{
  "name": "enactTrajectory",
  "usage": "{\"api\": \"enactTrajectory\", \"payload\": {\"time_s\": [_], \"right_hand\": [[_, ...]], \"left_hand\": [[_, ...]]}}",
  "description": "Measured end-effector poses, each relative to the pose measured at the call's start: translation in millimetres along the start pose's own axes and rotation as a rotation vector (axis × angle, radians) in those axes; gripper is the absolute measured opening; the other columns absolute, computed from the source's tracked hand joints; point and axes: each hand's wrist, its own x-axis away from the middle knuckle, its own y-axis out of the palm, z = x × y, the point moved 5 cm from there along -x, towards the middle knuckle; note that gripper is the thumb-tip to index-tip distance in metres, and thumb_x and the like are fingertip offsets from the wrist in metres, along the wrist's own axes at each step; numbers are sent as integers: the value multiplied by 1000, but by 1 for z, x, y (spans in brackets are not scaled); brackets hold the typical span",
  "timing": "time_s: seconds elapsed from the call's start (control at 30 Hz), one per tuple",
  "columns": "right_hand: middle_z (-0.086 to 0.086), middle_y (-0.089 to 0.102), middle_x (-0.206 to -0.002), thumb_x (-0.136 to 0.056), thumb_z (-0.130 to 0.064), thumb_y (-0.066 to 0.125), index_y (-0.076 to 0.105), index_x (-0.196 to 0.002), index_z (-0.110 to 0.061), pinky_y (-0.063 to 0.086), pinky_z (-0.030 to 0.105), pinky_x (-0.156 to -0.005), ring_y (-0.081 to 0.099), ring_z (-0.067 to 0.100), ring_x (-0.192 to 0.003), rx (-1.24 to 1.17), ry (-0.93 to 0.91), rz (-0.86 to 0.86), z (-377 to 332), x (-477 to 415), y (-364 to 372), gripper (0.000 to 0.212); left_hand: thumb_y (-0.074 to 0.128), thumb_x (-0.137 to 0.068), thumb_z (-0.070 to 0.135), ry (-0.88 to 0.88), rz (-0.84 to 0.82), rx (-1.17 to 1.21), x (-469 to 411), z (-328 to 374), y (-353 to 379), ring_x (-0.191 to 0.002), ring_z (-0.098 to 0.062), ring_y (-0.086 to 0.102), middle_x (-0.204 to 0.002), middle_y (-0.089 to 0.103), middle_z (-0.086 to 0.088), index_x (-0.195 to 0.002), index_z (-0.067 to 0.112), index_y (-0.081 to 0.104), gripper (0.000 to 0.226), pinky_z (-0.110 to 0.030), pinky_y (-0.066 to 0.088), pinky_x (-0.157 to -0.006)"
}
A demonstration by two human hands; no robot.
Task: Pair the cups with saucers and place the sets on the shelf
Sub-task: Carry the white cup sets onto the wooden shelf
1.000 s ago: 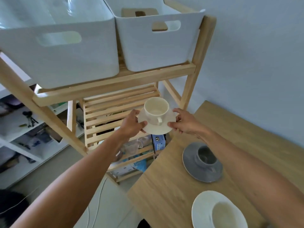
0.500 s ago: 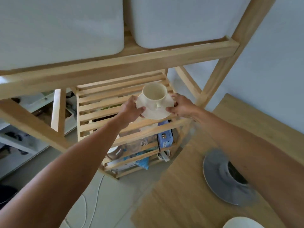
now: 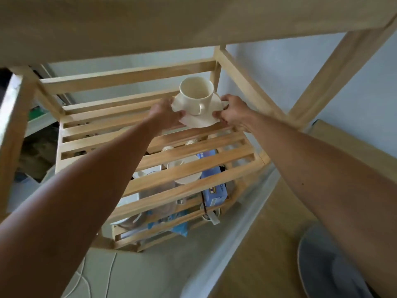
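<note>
Item in hand: cream ceramic cup (image 3: pixel 196 91) seated on its cream scalloped saucer (image 3: pixel 198 117). We hold the set over the slatted wooden shelf (image 3: pixel 150 151), towards its back right. Our left hand (image 3: pixel 164 114) and right hand (image 3: pixel 233 109) each pinch the saucer rim, fingers closed on it. Step: placing the set. Next, we judge, a level lowering onto the slats. Tier below: pale crockery and a blue box (image 3: pixel 213 186), partly hidden.

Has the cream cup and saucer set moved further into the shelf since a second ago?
Yes. The cream cup on its saucer, held by the left hand and right hand, was out before the slatted shelf's front rail; now it is over the rear slats.
</note>
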Motion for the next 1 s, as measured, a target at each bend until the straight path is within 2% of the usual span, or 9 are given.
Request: {"api": "enactTrajectory", "payload": {"time_s": [0.07,0.13,0.33,0.47,0.6,0.7,0.8,0.87,1.0], "right_hand": [[7,67,-112,-86,-17,74,48,-138,-20,58,40,-85,69,21,-93,10,-1,7,2,-11,2,59],[7,67,-113,-85,-19,75,48,-138,-20,57,39,-87,69,21,-95,7,-1,20,3,-18,3,59],[9,70,-97,-85,-17,74,52,-133,-18,54,30,-66,58,13,-63,-25,46,28,1,-35,4,52],[8,69,-92,-84,-16,75,56,-121,-17,52,29,-62,56,13,-59,-38,64,35,-4,-45,7,41],[8,67,-97,-84,-20,75,56,-126,-15,60,38,-76,64,18,-71,7,56,52,-8,-49,9,46],[7,66,-105,-85,-25,74,55,-132,-17,60,36,-75,69,22,-85,39,49,73,-10,-44,8,51],[3,59,-116,-88,-29,71,50,-139,-18,51,30,-74,60,19,-91,94,5,75,-13,-33,7,56],[7,60,-123,-89,-30,70,49,-140,-19,44,28,-76,54,18,-94,151,-46,66,-14,-20,7,56],[7,60,-131,-88,-29,71,48,-141,-17,45,30,-92,56,22,-116,156,-121,2,-12,15,5,59]], "left_hand": [[70,-84,37,47,12,-201,-11,1,-2,-94,-25,61,-103,66,-2,-124,24,56,44,-32,51,-73],[68,-84,41,62,12,-267,-21,1,-1,-101,-29,59,-112,66,-7,-128,22,54,50,-36,47,-83],[63,-88,36,57,-52,-357,-42,9,1,-109,-34,56,-124,60,-16,-131,10,49,53,-41,47,-92],[59,-90,33,68,-65,-477,-52,11,1,-110,-35,54,-124,59,-18,-127,7,49,46,-35,40,-80],[56,-92,38,87,-51,-565,-57,10,0,-108,-36,54,-123,58,-19,-126,5,48,48,-34,36,-76],[53,-93,40,99,-7,-564,-53,9,-1,-110,-37,52,-123,57,-21,-127,3,48,50,-36,37,-78],[53,-94,40,84,46,-469,-44,4,-6,-112,-37,52,-126,55,-22,-131,5,46,52,-38,39,-79],[55,-93,40,74,71,-416,-32,1,-11,-113,-36,51,-129,54,-21,-134,7,44,54,-39,39,-78],[58,-91,39,104,100,-410,2,1,-21,-121,-36,48,-134,53,-19,-140,13,39,58,-45,43,-92]]}}
